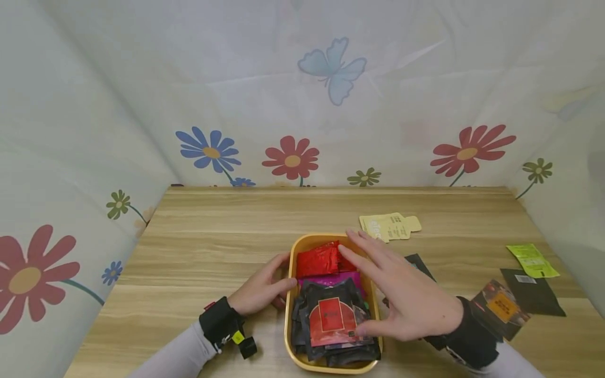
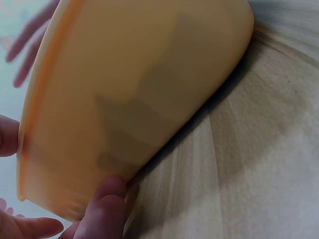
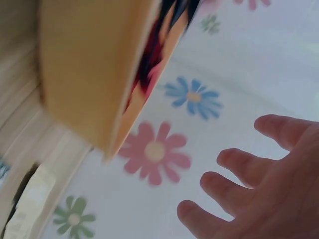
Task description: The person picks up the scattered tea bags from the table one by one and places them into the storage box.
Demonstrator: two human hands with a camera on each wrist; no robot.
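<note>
A yellow plastic basket (image 1: 289, 336) stands on the wooden table, filled with small packets. In it lie shiny red packets (image 1: 317, 261), a purple packet (image 1: 350, 277) and several black ones, topped by a black packet with a red label (image 1: 332, 317). My left hand (image 1: 260, 286) holds the basket's left side, thumb at the rim and fingers against the outer wall (image 2: 149, 99). Over the basket's right edge hovers my right hand (image 1: 402, 294), its fingers spread and nothing held. In the right wrist view those fingers (image 3: 239, 199) are apart from the basket.
Behind the basket lies a pale yellow bottle-shaped packet (image 1: 389, 227). To the right are a lime-green packet (image 1: 533, 261), a black packet (image 1: 536, 296) and a dark packet with an orange label (image 1: 502, 310). Another dark packet (image 1: 419, 265) is partly hidden by my right hand. A flower-printed cloth (image 1: 331, 131) hangs behind.
</note>
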